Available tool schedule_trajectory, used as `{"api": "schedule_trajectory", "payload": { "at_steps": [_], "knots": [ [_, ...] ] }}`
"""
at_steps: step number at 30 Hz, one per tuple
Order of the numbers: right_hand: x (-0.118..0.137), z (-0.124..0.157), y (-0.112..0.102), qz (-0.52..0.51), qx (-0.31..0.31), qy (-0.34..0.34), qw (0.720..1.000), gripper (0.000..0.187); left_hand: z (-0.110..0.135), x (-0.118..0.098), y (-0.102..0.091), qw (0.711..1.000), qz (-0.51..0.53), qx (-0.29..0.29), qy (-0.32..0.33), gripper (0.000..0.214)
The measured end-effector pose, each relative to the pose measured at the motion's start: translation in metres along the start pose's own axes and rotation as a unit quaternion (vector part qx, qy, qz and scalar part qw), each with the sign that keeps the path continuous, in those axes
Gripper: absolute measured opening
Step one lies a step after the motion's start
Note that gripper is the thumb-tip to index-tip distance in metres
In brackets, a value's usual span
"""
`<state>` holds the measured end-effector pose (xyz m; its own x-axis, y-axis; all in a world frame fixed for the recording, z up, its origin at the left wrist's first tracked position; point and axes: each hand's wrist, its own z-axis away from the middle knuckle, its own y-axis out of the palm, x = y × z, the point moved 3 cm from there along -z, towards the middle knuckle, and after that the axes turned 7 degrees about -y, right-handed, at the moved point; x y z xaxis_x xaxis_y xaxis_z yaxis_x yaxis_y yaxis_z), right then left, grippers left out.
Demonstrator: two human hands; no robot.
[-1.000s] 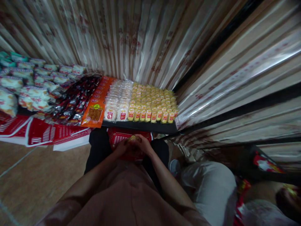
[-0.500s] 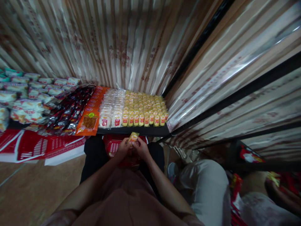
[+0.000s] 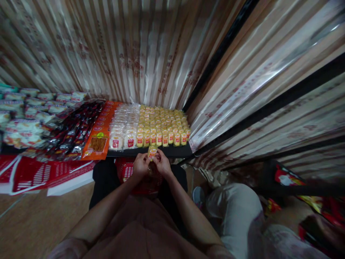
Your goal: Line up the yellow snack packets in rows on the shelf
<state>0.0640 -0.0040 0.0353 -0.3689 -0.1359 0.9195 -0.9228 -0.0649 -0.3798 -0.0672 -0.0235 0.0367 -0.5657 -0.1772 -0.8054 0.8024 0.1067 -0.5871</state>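
Observation:
A small yellow snack packet with a red and white label is pinched between both hands at the shelf's front edge. My left hand grips it from the left, fingers closed. From the right, my right hand closes on its other side. Just beyond stand rows of similar yellow packets on the black shelf. To their left are clear packets with white contents. Below my hands, a red basket sits between my knees, partly hidden by my arms.
Further left lie an orange snack bag, dark red packets and white bags. Red baskets rest below the shelf there. Pleated curtains and black bars rise behind. A person's leg is close on my right.
Both hands have moved slightly up toward the shelf edge with the yellow packet, which is now more upright. The view has shifted a little; the neighbouring person's hand at right has moved.

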Motion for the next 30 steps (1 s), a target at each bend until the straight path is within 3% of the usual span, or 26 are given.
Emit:
{"api": "schedule_trajectory", "payload": {
  "at_steps": [4,7,15,19,22,30],
  "knots": [
    [0.001,-0.007,0.006,-0.017,-0.046,0.007,0.999,0.034,-0.011,-0.002,-0.001,1.0,0.001,-0.021,-0.012,0.027],
    [-0.003,-0.007,-0.001,-0.025,-0.088,-0.002,0.996,0.027,-0.016,-0.012,0.007,1.0,0.023,-0.014,-0.012,0.032],
    [-0.024,-0.022,-0.069,0.018,-0.216,-0.003,0.976,0.031,-0.028,-0.072,0.066,0.992,0.091,0.069,0.047,0.034],
    [-0.034,-0.036,-0.089,0.081,-0.228,0.0,0.97,0.031,-0.04,-0.088,0.093,0.994,0.075,0.081,-0.008,0.039],
    [-0.043,-0.043,-0.091,0.125,-0.226,-0.002,0.966,0.034,-0.047,-0.089,0.104,0.994,0.059,0.084,-0.037,0.038],
    [-0.05,-0.045,-0.08,0.199,-0.255,-0.017,0.946,0.039,-0.054,-0.084,0.11,0.997,0.026,0.064,-0.018,0.032]
  ]
}}
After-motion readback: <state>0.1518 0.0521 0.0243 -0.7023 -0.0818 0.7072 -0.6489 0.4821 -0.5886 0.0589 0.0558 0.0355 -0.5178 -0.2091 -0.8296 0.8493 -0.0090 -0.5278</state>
